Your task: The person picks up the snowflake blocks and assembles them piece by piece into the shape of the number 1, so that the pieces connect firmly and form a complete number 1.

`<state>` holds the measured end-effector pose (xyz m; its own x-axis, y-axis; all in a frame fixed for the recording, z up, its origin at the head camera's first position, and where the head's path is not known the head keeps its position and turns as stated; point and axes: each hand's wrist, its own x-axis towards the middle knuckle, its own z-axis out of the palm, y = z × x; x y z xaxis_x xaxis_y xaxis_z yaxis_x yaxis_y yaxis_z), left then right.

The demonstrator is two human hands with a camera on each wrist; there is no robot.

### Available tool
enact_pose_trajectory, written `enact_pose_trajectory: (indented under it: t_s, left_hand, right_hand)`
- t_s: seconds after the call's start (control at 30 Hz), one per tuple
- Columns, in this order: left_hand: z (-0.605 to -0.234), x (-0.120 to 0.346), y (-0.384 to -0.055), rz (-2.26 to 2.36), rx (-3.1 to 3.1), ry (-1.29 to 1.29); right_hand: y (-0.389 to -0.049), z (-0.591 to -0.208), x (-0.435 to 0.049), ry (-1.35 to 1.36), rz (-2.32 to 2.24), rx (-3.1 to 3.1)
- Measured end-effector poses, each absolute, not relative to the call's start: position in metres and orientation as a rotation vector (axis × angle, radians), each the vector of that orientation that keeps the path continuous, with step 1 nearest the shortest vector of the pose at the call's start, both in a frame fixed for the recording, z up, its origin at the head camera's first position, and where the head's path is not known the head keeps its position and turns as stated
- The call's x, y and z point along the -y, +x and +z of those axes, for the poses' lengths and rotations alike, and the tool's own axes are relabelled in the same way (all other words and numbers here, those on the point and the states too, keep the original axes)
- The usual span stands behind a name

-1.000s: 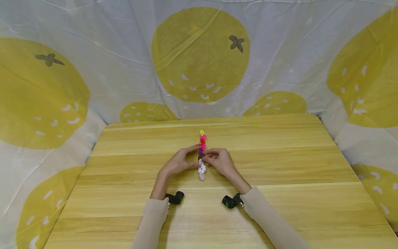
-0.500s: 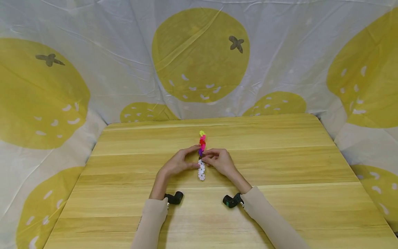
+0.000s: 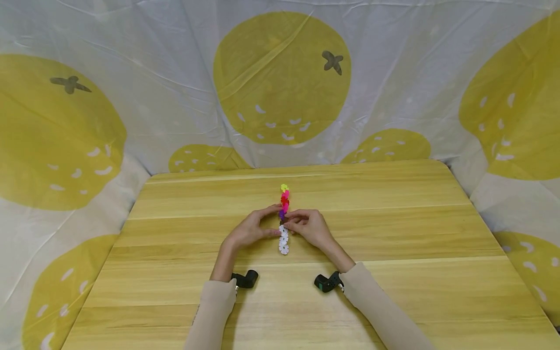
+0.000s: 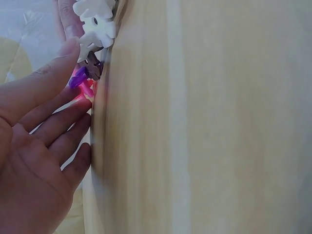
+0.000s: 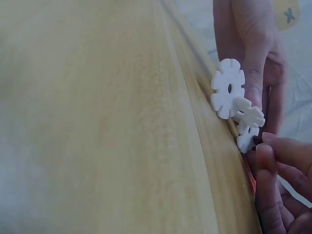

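Note:
A chain of interlocking snowflake discs (image 3: 284,240) runs lengthwise at the middle of the table. Its near end is white; brown, purple, pink and red discs follow, and a yellow disc (image 3: 284,187) forms the far end. My left hand (image 3: 251,228) holds the chain from the left, thumb at the white discs (image 4: 97,32) and index finger by the purple and pink ones. From the right, my right hand (image 3: 312,228) pinches the chain at the brown disc (image 4: 92,67), which its fingertips partly cover. The right wrist view shows the white discs (image 5: 228,90) joined at differing angles.
The wooden table (image 3: 415,233) has rounded far corners. Behind it and at both sides hangs a pale cloth (image 3: 393,63) with large yellow fruit prints. Black wrist camera mounts (image 3: 248,279) stick out inward from both sleeves, low over the tabletop.
The white end of the chain has turned so its discs show their faces more fully, and it has shifted slightly toward me. Both hands keep nearly the same place.

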<state>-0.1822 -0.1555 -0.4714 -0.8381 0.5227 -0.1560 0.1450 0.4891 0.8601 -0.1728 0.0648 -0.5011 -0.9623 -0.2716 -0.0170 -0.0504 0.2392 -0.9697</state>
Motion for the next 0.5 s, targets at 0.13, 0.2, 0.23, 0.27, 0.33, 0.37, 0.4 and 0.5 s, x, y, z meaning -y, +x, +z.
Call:
enact_pose_trajectory:
  t_s: [0.13, 0.2, 0.23, 0.27, 0.33, 0.37, 0.4, 0.5]
  left_hand:
    - [-0.471, 0.154, -0.182, 1.291, -2.340, 0.556]
    - [-0.471, 0.154, -0.182, 1.286, -2.336, 0.549]
    - [-0.470, 0.154, -0.181, 1.284, -2.333, 0.545]
    - [-0.470, 0.154, -0.181, 1.279, -2.332, 0.540]
    - [-0.468, 0.155, -0.180, 1.274, -2.328, 0.526]
    - [-0.467, 0.156, -0.179, 1.272, -2.327, 0.516]
    - [-0.466, 0.157, -0.177, 1.272, -2.322, 0.503]
    - [-0.462, 0.163, -0.173, 1.262, -2.312, 0.480]
  right_hand:
    - [-0.173, -0.499, -0.067, -0.299, -1.807, -2.316]
    - [-0.173, -0.500, -0.068, -0.294, -1.820, -2.296]
    - [-0.172, -0.500, -0.068, -0.287, -1.825, -2.284]
    - [-0.172, -0.499, -0.069, -0.281, -1.830, -2.271]
    - [-0.171, -0.499, -0.072, -0.257, -1.834, -2.253]
    - [-0.170, -0.500, -0.073, -0.246, -1.837, -2.245]
    - [-0.170, -0.499, -0.075, -0.235, -1.838, -2.236]
    - [-0.167, -0.498, -0.081, -0.205, -1.841, -2.212]
